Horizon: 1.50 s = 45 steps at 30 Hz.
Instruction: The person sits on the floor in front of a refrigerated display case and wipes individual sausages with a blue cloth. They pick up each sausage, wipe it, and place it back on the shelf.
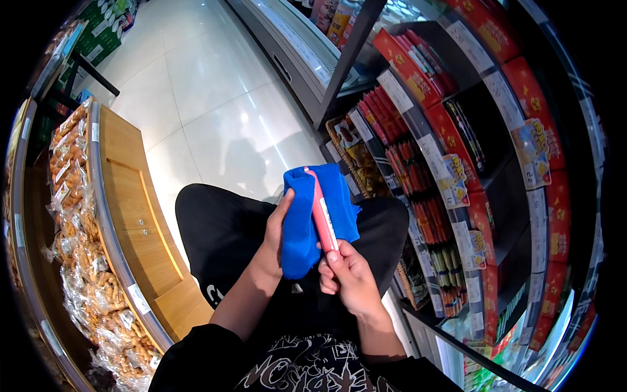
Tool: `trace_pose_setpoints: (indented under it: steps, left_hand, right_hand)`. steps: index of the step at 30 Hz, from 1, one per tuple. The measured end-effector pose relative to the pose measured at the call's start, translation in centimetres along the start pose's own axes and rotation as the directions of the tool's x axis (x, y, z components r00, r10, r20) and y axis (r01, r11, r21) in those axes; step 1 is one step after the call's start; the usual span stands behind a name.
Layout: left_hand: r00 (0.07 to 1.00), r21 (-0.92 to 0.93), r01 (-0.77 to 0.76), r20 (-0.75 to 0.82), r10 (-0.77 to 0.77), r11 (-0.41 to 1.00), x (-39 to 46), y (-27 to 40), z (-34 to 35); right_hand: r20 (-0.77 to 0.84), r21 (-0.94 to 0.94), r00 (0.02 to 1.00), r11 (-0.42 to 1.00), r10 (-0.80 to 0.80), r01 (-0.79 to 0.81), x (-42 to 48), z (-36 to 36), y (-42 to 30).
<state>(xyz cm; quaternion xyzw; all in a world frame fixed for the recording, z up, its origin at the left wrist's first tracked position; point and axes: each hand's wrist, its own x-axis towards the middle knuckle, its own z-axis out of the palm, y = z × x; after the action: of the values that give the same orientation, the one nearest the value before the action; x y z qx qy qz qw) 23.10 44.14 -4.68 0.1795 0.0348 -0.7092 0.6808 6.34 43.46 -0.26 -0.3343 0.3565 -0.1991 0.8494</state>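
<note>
A folded blue cloth (298, 230) lies across my left hand (275, 239). My left thumb rests on the cloth's near side, and the other fingers are hidden beneath it. Between the thumb and fingers of my right hand (349, 274) is the lower end of a slim pink wrapped stick (319, 203), which looks like a packaged sausage. A white label with writing runs along it. The stick lies over the cloth, its tip close to the far edge. Both hands are above my lap, between my bent knees in black trousers (220, 225).
Close on my right stands a tiered shelf with red display boxes (453, 142), price tags and rows of wrapped sticks (409, 166). A wooden cabinet (134, 196) on my left carries bagged snacks (81, 245). Shiny floor tiles (210, 98) stretch ahead beside a refrigerated case (294, 54).
</note>
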Motion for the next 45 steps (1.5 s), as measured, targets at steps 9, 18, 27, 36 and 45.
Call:
trace_pose_setpoints:
  steps: [9, 18, 27, 36, 45]
  left_hand:
    - [0.916, -0.081, -0.115, 0.376, 0.137, 0.99, 1.1, -0.5, -1.4]
    - [0.945, 0.149, -0.194, 0.295, 0.144, 0.97, 0.1, 0.4, -1.6]
    - [0.967, 0.397, -0.239, 0.018, 0.253, 0.886, -1.5, -1.3, 0.8]
    - [0.97, 0.099, -0.216, 0.134, 0.202, 0.971, -2.1, 1.3, -2.0]
    - [0.929, 0.029, -0.284, 0.257, 0.267, 0.958, -1.4, 0.9, -1.2]
  right_hand:
    - [0.723, 0.612, 0.691, 0.446, 0.019, -0.653, -0.6, -1.6, 3.6]
    - [0.398, 0.281, 0.901, 0.911, 0.174, -0.301, -0.8, -0.7, 1.4]
    - [-0.023, -0.965, 0.869, 0.24, -0.493, 0.11, -1.1, 1.6, 1.5]
    - [0.065, -0.392, 0.992, 0.911, -0.11, 0.127, -1.2, 1.7, 2.3]
    - [0.497, 0.376, 0.858, 0.86, 0.128, -0.346, -2.2, -0.4, 2.7]
